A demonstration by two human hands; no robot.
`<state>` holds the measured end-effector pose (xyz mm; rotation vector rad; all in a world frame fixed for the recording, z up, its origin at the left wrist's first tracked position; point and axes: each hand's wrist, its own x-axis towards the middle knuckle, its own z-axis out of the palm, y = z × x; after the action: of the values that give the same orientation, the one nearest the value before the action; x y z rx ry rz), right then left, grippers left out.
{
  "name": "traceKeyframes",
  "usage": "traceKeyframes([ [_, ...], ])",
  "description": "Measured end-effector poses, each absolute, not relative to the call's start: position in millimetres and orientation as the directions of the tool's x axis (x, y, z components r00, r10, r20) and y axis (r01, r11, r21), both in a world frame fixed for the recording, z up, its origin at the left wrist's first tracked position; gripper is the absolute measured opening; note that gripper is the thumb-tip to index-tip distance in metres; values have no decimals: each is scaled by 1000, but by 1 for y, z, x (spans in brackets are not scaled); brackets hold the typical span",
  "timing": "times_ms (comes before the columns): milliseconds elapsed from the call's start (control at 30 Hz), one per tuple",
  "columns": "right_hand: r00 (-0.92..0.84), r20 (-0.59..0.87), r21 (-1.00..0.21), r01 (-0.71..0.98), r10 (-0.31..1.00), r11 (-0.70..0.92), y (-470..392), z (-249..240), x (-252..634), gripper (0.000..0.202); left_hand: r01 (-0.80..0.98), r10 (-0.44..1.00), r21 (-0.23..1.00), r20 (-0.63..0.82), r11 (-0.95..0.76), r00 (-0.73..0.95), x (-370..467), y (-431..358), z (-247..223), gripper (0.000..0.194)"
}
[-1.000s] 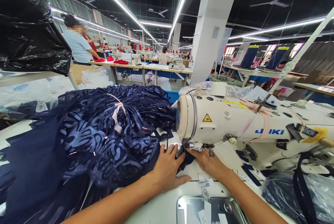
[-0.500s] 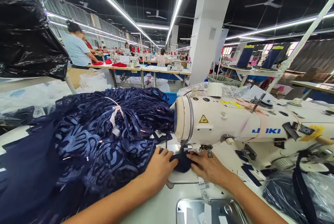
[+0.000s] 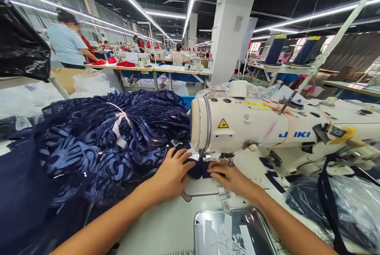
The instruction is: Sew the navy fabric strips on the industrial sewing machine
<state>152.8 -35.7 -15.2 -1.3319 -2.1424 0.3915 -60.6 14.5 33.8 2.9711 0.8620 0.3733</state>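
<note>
A small dark navy fabric piece [image 3: 196,170] lies under the needle area of the white sewing machine [image 3: 237,124]. At its left edge is my left hand [image 3: 173,170], fingers spread, fingertips on or beside the fabric. My right hand [image 3: 227,176] has thumb and fingers together at the fabric's right edge, pinching it. Left of the machine lies a large heap of navy patterned fabric [image 3: 97,148], tied with a pale pink strip [image 3: 120,128]; my left forearm passes in front of it.
A metal tray [image 3: 234,231] with paper labels sits at the front. Clear plastic bags with dark fabric [image 3: 341,207] lie at the right, beside navy scraps [image 3: 274,179]. A black plastic bag [image 3: 22,45] stands at left. A person in light blue [image 3: 67,45] stands at a far table.
The camera view has shifted, so the machine and heap appear further left and higher. The small fabric piece shows more to both sides under the needle, and my left hand's fingers are more spread.
</note>
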Motion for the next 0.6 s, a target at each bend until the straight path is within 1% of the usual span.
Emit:
traceKeyframes([
  [33,-302,315,-614,658,900,436,-33,-14,156,22,505,514,100,224,-857,828,-58,5,40,37],
  [100,-245,293,-744,549,924,381,-29,-13,160,22,456,471,117,189,-882,862,-50,-12,48,23],
  [167,-207,272,-815,470,940,339,-27,-12,162,20,420,433,113,126,-900,893,-39,-26,50,10],
  [200,-195,272,-834,441,942,332,-27,-12,162,19,414,423,103,93,-905,901,-34,-32,49,7],
  [300,-169,301,-843,414,939,345,-27,-14,162,14,417,419,72,20,-906,908,-18,-38,45,6],
  [433,-174,324,-801,473,930,367,-26,-16,165,11,437,439,93,-2,-894,898,-3,-38,38,12],
  [533,-190,289,-751,563,938,345,-27,-11,170,10,510,511,118,-32,-852,859,5,-38,32,12],
  [600,-187,231,-712,637,955,296,-31,-4,176,7,549,547,143,-52,-824,835,9,-39,27,12],
])
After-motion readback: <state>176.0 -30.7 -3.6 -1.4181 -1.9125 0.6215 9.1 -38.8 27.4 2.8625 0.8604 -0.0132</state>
